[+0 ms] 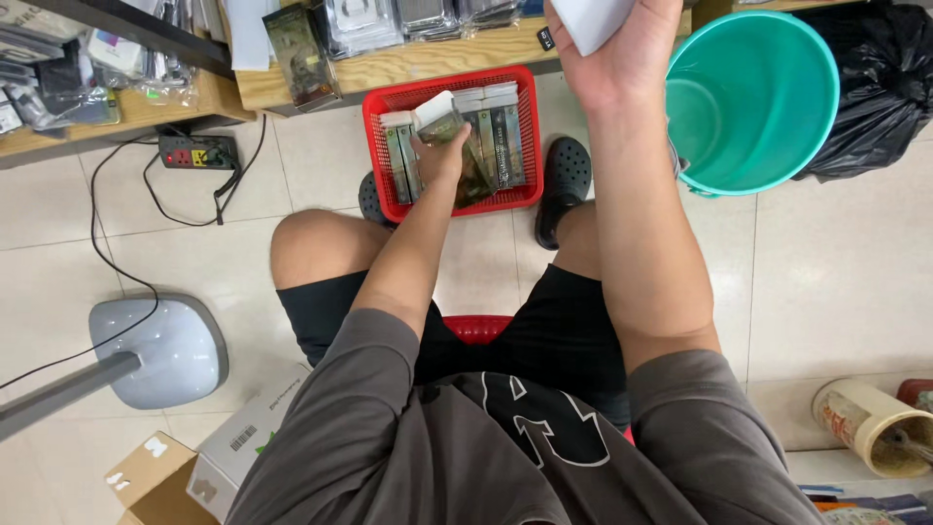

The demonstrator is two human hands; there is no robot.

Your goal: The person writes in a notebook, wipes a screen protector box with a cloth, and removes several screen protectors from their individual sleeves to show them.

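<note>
**Risk note: small box held over a packed basket**

Left hand (pixel 442 156): grip closed around a small clear-wrapped box (pixel 437 119) with a pale end, held just above the red basket (pixel 530 131). Fingers wrap the lower part; the top pokes free. Right hand (pixel 622 53): grip closed on a white flat item (pixel 588 19), raised near the top edge of view; what the item is cannot be told, as it is cut off.

The basket sits on the tiled floor (pixel 836 282) between the person's black shoes (pixel 564 185), filled with rows of similar boxes (pixel 501 136) standing on edge, touching one another.

Possible failures, as judgement:
- The slick wrap may let the box slide from a one-handed hold; it would land on the rows and knock them askew.
- The rows look tight; pressing a box into them could tip neighbours or buckle a corner.
- The teal bucket (pixel 753 97) stands just beside the right forearm; a swing of that arm could nudge it.
- The power strip (pixel 199 151) and its cable lie on the floor near the left knee, a snag hazard if the legs shift.
</note>
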